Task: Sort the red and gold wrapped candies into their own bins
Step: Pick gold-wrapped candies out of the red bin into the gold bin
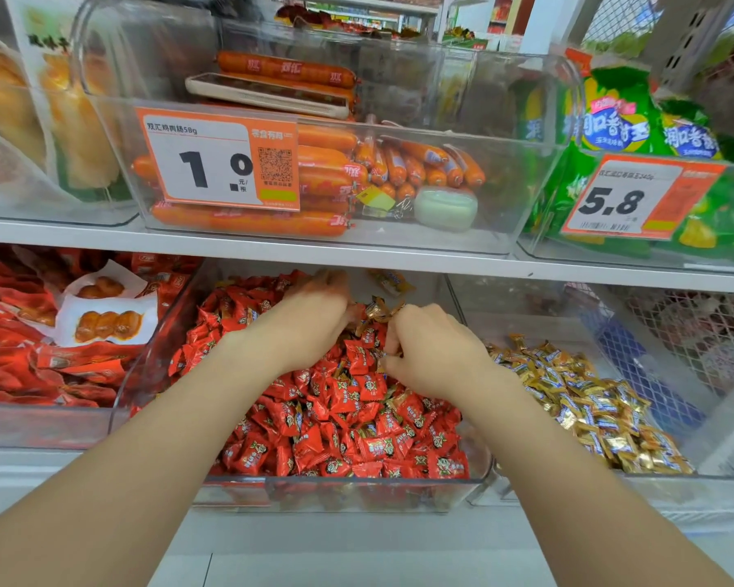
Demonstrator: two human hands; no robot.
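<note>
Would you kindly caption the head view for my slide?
Left hand and right hand sorting in the red candy bin, the right hand holding gold candies, gold candy bin beside it.

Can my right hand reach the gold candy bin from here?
Probably yes: the right hand is just left of the gold candy bin, which is open on top, with only a clear wall between.

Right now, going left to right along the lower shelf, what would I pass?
From the left: red snack packets → red candies → gold candies.
</note>
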